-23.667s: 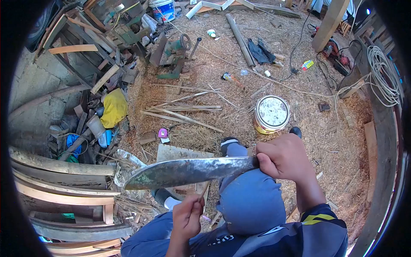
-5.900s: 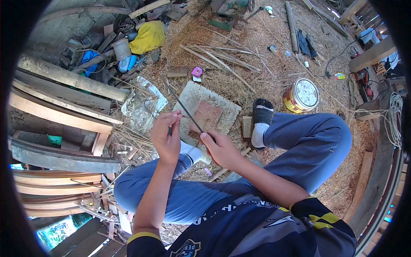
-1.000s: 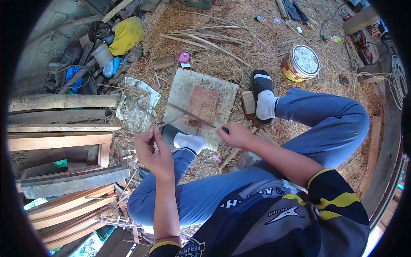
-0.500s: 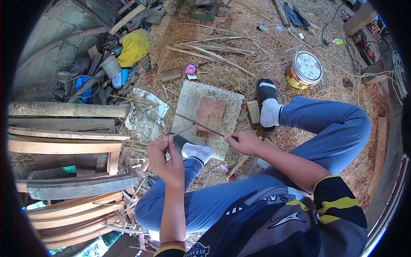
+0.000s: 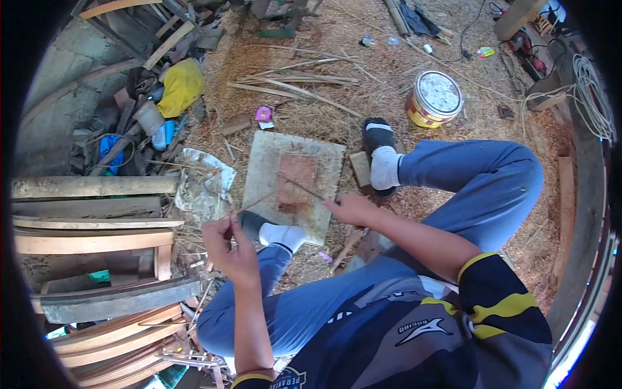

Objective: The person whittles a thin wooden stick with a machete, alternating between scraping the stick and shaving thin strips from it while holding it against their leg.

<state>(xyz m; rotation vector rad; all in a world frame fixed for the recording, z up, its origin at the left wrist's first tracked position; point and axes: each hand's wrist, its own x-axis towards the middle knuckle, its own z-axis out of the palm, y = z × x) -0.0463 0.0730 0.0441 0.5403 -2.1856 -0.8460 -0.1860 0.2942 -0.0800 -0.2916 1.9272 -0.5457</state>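
Sawdust and shavings cover the floor (image 5: 483, 126). Above it, a thin stick (image 5: 258, 201) juts forward and rightward from the left hand (image 5: 231, 251), whose thumb and fingertips pinch its near end. Closed around the handle, the right hand (image 5: 353, 211) holds a narrow-looking dark blade (image 5: 303, 188) pointing forward and leftward; whether blade and stick touch, I cannot tell. Below lies a pale board (image 5: 262, 165) bearing a reddish square piece (image 5: 298, 175). Beyond are a pink tape measure (image 5: 264, 114), loose wood strips (image 5: 311, 77) and, rightward, a lidded bucket (image 5: 438, 93).
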